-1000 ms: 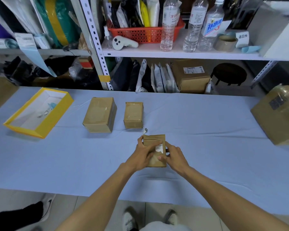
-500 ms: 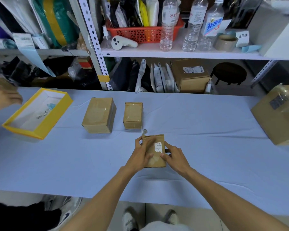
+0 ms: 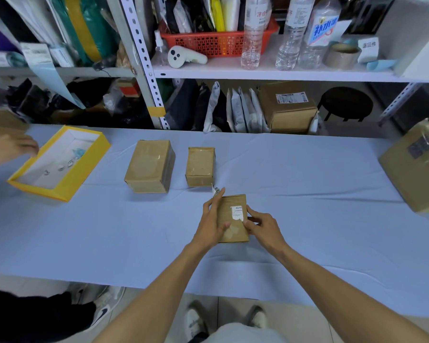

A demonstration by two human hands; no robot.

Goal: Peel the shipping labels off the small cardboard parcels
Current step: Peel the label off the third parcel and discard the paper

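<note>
Head view: we hold the small brown cardboard parcel [image 3: 229,204] near the middle of the front edge of the light-blue cloth-covered worktop [image 3: 320,206]. Its long axis runs from the front edge toward the back edge, between both hands. Our left hand [image 3: 212,222] grips its left side, thumb on the matte top. Our right hand [image 3: 264,227] pinches the right edge, touching the torn white paper label [image 3: 237,212], so it is nearer for peeling. The ragged paper will probably tear.
</note>
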